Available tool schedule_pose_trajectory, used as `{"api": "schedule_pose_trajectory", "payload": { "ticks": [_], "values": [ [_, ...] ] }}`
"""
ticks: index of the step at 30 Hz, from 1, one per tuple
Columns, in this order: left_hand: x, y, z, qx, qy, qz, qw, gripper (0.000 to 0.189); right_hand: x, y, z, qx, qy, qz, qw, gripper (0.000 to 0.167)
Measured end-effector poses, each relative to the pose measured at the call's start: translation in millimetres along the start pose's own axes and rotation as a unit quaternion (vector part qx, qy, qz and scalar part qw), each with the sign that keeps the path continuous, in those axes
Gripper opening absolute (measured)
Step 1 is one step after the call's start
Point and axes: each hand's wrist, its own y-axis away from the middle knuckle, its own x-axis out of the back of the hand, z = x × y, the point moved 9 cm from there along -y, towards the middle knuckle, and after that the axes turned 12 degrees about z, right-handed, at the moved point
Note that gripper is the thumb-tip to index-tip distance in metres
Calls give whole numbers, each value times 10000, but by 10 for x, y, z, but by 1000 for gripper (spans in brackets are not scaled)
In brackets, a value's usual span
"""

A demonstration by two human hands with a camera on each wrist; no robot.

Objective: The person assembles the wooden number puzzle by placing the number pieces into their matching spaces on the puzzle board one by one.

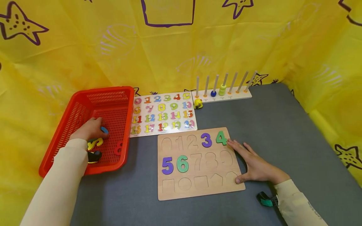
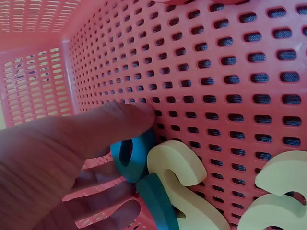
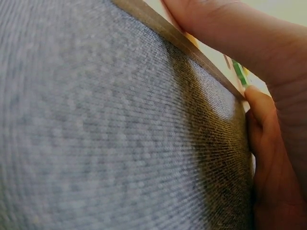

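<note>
Inside the red basket (image 1: 128, 125), my left hand (image 1: 90, 129) holds a blue numeral (image 2: 137, 165) between thumb and fingers. Its loop shows just below the thumb in the left wrist view. Against it lies a pale yellow 2 (image 2: 189, 194), with another yellow numeral (image 2: 268, 211) farther right. My right hand (image 1: 255, 164) rests at the right edge of a wooden number board (image 1: 202, 194), thumb on its lower corner and fingertips beside the green 4 (image 1: 221, 138). A purple 3 (image 1: 206, 140), purple 5 (image 1: 167, 165) and green 6 (image 1: 182, 164) sit in the board; its other outlines are bare.
Behind the board lies a white number puzzle (image 1: 163, 114) filled with coloured numerals. A peg counter (image 1: 234, 95) with blue and green beads stands at the back by the yellow curtain (image 1: 158, 56). A small yellow toy (image 1: 198, 103) sits before it. A red piece (image 1: 117, 149) lies in the basket.
</note>
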Motion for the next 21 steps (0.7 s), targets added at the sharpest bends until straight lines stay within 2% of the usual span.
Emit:
{"api": "schedule_pose_trajectory", "payload": {
  "ticks": [3,8,12,16,21],
  "values": [
    [-13,-5,-25,132,6,8,9999,57,-5,6,-2,22,-19,-2,10000,134],
    [-23,-33,-34,164,-36,72,9998,58,-8,10,3,28,-29,4,10000,133],
    [20,-48,16,112,-14,297,9995,56,-24,12,14,-13,-48,-32,10000,133],
    [172,-49,183,-34,73,899,9959,58,-38,12,20,-16,-61,-62,10000,132],
    [503,8,609,-184,385,1885,9812,58,-25,12,29,-34,-48,-23,10000,132]
  ]
}}
